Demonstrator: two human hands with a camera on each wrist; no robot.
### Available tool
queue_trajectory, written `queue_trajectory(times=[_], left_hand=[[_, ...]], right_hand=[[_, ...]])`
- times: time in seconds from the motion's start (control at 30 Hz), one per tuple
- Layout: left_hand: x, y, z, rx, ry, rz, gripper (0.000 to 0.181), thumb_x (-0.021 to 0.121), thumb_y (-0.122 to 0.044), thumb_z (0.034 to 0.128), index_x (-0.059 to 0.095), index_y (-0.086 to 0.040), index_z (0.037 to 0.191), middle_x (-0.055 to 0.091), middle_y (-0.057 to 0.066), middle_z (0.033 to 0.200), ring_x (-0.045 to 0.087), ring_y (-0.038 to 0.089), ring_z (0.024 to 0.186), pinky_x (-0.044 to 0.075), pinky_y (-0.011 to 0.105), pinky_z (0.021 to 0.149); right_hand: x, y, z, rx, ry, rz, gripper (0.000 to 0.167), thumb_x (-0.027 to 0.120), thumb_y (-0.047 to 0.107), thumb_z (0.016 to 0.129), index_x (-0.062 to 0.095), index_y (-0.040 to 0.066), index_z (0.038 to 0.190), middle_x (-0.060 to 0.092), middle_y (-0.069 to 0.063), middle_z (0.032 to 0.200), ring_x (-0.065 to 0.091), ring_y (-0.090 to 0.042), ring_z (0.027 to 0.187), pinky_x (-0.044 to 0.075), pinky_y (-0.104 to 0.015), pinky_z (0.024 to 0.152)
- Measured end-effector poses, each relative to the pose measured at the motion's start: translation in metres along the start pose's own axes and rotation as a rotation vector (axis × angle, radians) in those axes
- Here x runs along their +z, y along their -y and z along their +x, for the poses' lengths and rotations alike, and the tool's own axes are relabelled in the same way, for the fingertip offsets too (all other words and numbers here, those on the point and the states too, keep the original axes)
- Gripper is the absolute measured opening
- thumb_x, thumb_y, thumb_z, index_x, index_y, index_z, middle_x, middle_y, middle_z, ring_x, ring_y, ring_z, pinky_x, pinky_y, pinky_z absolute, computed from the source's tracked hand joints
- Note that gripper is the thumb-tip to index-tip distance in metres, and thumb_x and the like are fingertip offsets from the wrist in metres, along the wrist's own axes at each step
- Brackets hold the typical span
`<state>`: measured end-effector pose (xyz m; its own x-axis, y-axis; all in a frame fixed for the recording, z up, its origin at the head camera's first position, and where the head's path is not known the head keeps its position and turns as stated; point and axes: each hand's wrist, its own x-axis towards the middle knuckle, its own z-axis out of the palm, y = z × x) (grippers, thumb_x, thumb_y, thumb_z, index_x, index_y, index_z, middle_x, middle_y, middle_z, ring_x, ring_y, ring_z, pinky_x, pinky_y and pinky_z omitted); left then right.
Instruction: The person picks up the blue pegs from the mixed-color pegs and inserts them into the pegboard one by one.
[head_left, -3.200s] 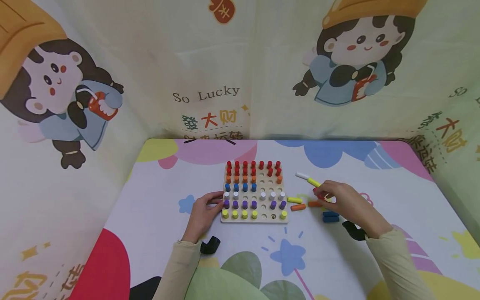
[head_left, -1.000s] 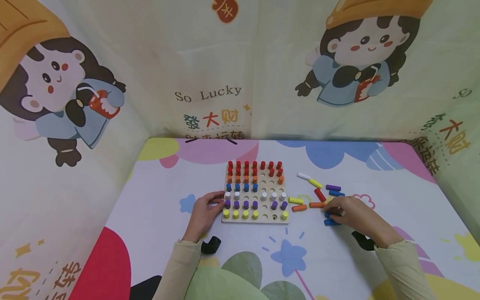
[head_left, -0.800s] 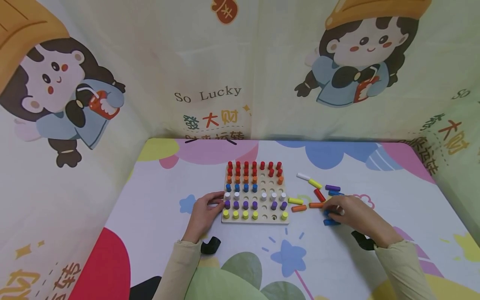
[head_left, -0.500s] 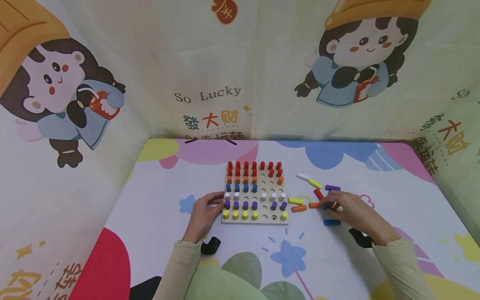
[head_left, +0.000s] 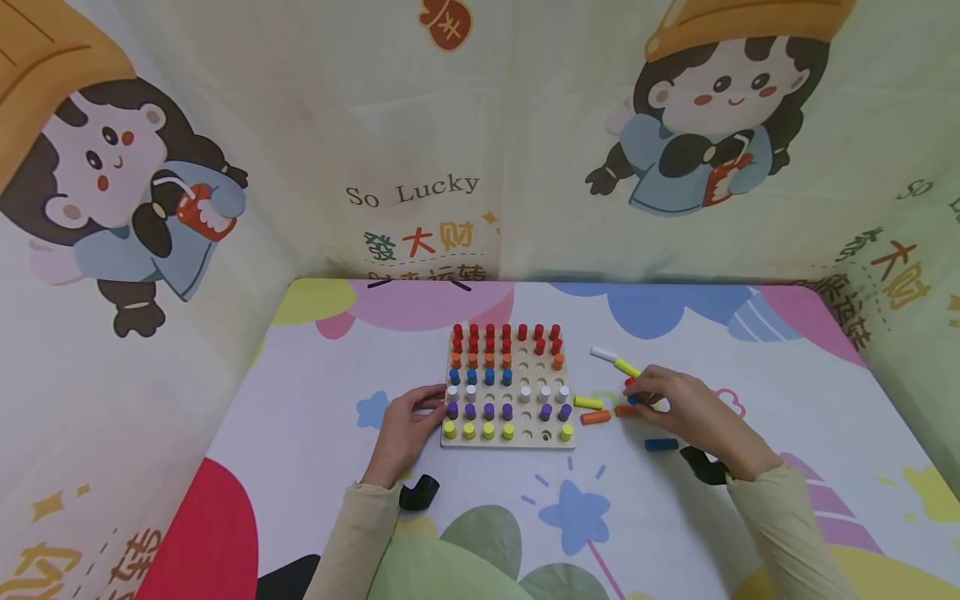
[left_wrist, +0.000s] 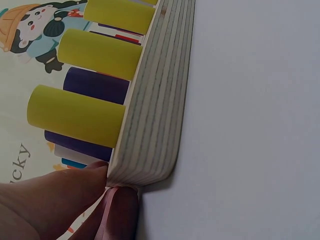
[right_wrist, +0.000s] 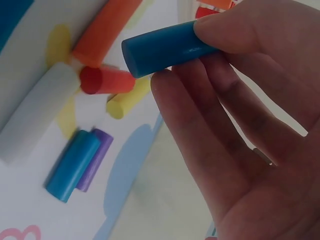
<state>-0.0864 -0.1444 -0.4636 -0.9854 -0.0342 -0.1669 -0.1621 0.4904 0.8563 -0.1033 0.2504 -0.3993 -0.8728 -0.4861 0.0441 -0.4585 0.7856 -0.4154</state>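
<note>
A wooden pegboard carries rows of red, orange, blue, white, purple and yellow pegs, with several bare holes toward its right side. My left hand holds the board's left edge; the left wrist view has one fingertip at the top edge of a corner and another against its side. Between thumb and fingertips my right hand pinches a blue peg, lifted right of the board. Under it lie a red peg, a white peg, another blue peg and a purple peg.
Loose pegs lie right of the board: a white peg, a yellow peg, another yellow peg, an orange peg and a blue peg. A patterned cloth covers the table, with printed curtains behind.
A red peg earlier at my right hand was laid down. That hand then took one of two blue pegs near the front and moved up and left. My left hand stays at the board.
</note>
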Motion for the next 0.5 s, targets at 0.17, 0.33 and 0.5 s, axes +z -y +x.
queue_trajectory(times=[0.17, 0.33, 0.5], left_hand=[[-0.001, 0.001, 0.000, 0.022, -0.002, -0.009, 0.037, 0.070, -0.012, 0.0930, 0.065, -0.010, 0.130, 0.069, 0.008, 0.119, 0.067, 0.021, 0.104, 0.057, 0.037, 0.088], [0.000, 0.001, 0.001, 0.033, -0.002, -0.013, 0.037, 0.070, -0.012, 0.0928, 0.065, -0.010, 0.130, 0.069, 0.008, 0.119, 0.067, 0.021, 0.103, 0.057, 0.036, 0.088], [0.000, 0.001, 0.000, 0.024, 0.000, -0.010, 0.037, 0.070, -0.013, 0.0931, 0.065, -0.011, 0.130, 0.069, 0.007, 0.118, 0.067, 0.021, 0.103, 0.057, 0.036, 0.088]], right_hand=[[0.000, 0.003, 0.004, -0.008, -0.006, 0.024, 0.023, 0.080, 0.003, 0.080, 0.075, 0.004, 0.102, 0.065, 0.003, 0.093, 0.066, -0.010, 0.082, 0.060, -0.039, 0.076], [0.000, 0.006, 0.009, -0.020, -0.031, 0.024, 0.022, 0.079, 0.002, 0.081, 0.074, 0.005, 0.102, 0.066, 0.002, 0.095, 0.062, -0.009, 0.080, 0.060, -0.039, 0.076], [0.000, 0.010, 0.014, -0.035, -0.051, 0.039, 0.023, 0.079, -0.001, 0.080, 0.074, 0.005, 0.102, 0.066, 0.001, 0.095, 0.063, -0.010, 0.081, 0.059, -0.040, 0.075]])
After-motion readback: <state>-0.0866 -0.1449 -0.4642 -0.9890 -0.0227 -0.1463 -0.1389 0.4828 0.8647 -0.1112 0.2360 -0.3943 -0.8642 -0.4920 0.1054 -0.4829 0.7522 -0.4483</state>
